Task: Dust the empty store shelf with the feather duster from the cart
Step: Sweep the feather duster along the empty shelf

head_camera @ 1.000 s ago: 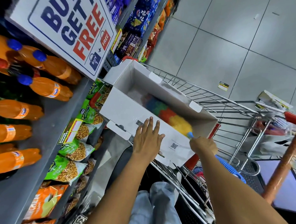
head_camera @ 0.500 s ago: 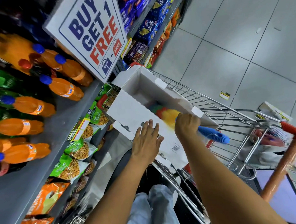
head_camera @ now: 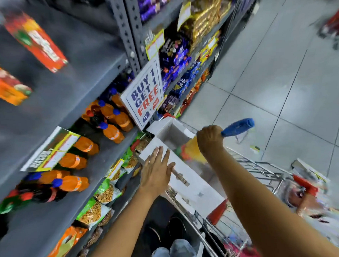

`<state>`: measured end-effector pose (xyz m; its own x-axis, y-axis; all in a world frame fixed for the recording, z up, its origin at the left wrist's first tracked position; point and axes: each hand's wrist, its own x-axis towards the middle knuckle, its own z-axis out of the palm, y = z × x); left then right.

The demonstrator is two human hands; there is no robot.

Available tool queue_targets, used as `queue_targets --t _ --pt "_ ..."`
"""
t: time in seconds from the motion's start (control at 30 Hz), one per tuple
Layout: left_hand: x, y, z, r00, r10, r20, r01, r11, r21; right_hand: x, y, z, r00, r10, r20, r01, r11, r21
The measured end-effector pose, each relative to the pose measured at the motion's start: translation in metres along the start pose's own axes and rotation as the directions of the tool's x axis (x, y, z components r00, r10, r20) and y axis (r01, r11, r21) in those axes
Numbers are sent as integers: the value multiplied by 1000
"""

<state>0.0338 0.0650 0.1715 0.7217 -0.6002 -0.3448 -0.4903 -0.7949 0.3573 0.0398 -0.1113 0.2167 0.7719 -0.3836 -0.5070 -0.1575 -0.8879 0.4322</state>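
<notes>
Right hand point(head_camera: 210, 139) fisted round feather duster point(head_camera: 236, 125); left hand point(head_camera: 156, 172) flat, open on white box point(head_camera: 195, 187). Feathers, blurred, probably snag box rim.

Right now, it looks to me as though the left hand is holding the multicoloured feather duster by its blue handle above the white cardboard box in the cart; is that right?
Not quite: the head view shows the right hand gripping the multicoloured feather duster by its blue handle above the white cardboard box. The left hand lies open on the box.
</notes>
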Motion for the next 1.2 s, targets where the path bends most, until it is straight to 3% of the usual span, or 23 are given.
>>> queue_targets --t 0.17,0.23,0.47,0.53,0.7,0.77,0.9,1.07,1.2 --pt "-27 -3 -66 993 -46 -111 41 998 -44 -32 23 -80 974 -171 -148 135 965 -227" --pt "-39 -5 -90 974 5 -226 -19 998 -63 -44 34 -113 965 -186 -183 137 958 -253" --pt "-109 -7 -184 906 39 -421 -68 996 -54 -122 64 -229 885 -352 -305 226 897 -380" --pt "-124 -6 -202 881 70 -469 -99 994 -38 -136 70 -249 877 -369 -307 258 902 -347" --pt "-184 -7 -256 795 72 -602 -96 995 -8 -175 72 -297 827 -462 -320 475 879 -39" --pt "-212 -9 -281 748 79 -659 -71 997 38 -185 66 -316 788 -531 -311 587 800 122" --pt "-275 -6 -336 608 129 -783 -22 989 145 -216 46 -356 637 -690 -342 765 512 391" --pt "-356 3 -401 451 183 -874 142 952 272 -265 35 -414 480 -749 -457 871 345 350" --pt "-404 6 -425 292 181 -939 342 897 280 -289 22 -448 329 -725 -605 917 91 388"
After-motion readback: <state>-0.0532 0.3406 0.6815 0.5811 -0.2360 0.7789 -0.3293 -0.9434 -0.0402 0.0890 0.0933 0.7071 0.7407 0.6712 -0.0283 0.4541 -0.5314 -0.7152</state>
